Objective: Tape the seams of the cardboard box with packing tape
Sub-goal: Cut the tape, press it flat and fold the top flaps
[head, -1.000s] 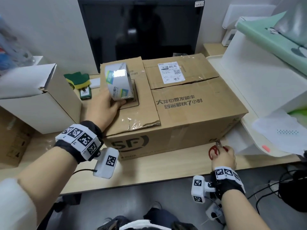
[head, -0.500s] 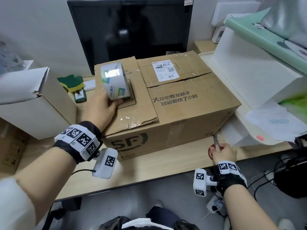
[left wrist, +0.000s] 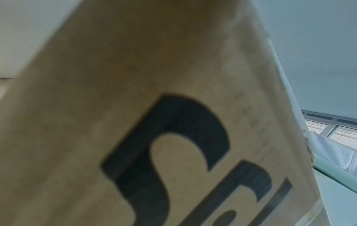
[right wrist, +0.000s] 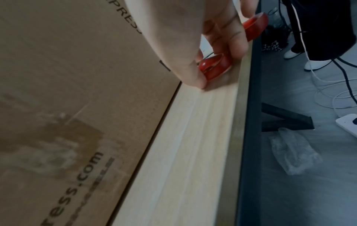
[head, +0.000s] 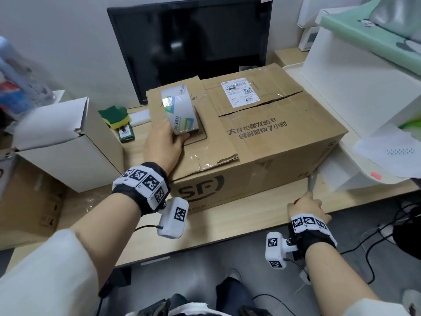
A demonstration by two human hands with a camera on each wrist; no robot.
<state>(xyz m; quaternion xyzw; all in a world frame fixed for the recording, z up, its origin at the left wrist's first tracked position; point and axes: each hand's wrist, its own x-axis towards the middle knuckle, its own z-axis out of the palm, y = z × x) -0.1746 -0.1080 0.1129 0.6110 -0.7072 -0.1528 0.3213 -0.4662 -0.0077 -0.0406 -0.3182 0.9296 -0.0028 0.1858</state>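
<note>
From the head view, a big cardboard box (head: pixel 262 142) sits in the middle of the frame on a wooden desk (head: pixel 227 224). The left hand (head: pixel 161 144) is left of the middle, with its fingers wrapped around a roll of packing tape (head: pixel 178 110). The roll stands on edge on top of the box. At the lower right, the right hand (head: pixel 305 207) is on the desk by the box's front corner, curled around scissors (head: pixel 311 182) with the blades pointing up the frame.

The left wrist view is blurry. It shows only the brown box side (left wrist: pixel 154 91) with big black letters.

In the right wrist view, near the top middle, the right hand (right wrist: pixel 203 42) holds the red scissors handles (right wrist: pixel 214 67) against the desk (right wrist: pixel 183 152), just beside the box (right wrist: pixel 77 76).
</note>
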